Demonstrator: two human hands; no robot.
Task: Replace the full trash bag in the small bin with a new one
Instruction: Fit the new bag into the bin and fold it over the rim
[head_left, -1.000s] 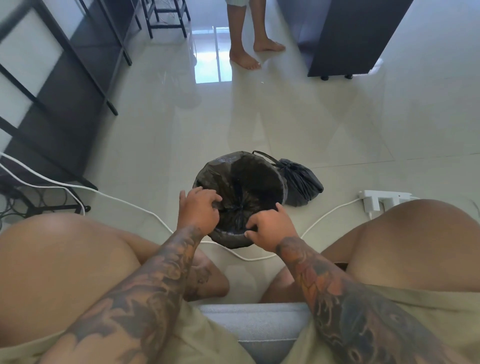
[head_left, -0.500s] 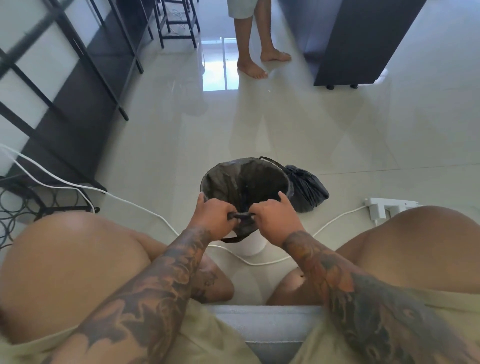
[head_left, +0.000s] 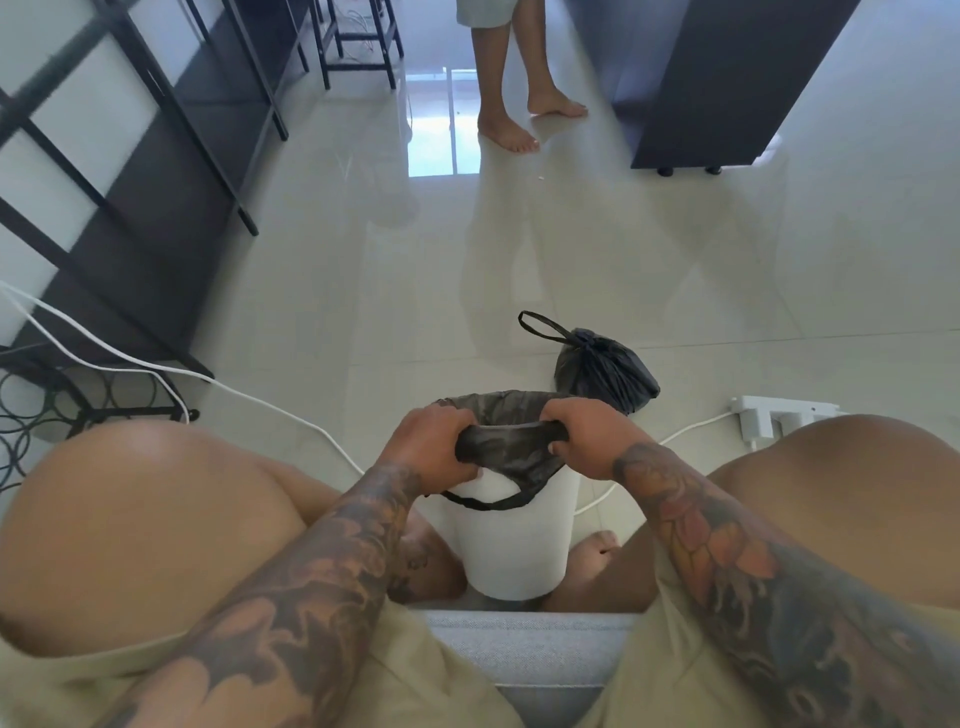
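A small white bin (head_left: 511, 540) stands on the floor between my knees. A new black bag (head_left: 506, 447) lines it, its top edge folded over the near rim and a handle loop hanging down the white wall. My left hand (head_left: 431, 447) and my right hand (head_left: 587, 436) both grip the bag's near edge at the rim, a short span apart. The tied full black bag (head_left: 602, 369) lies on the floor just behind the bin to the right.
A white cable (head_left: 156, 369) crosses the floor to a white power strip (head_left: 779, 413) at the right. Black metal shelving (head_left: 130, 171) lines the left. A dark cabinet (head_left: 727, 83) stands far right. Another person's bare feet (head_left: 511, 135) stand ahead. Grey sofa edge (head_left: 530, 644) below.
The bin has come closer between my knees. My hands left the bag's inside and pulled its near edge out over the rim; the white wall now shows.
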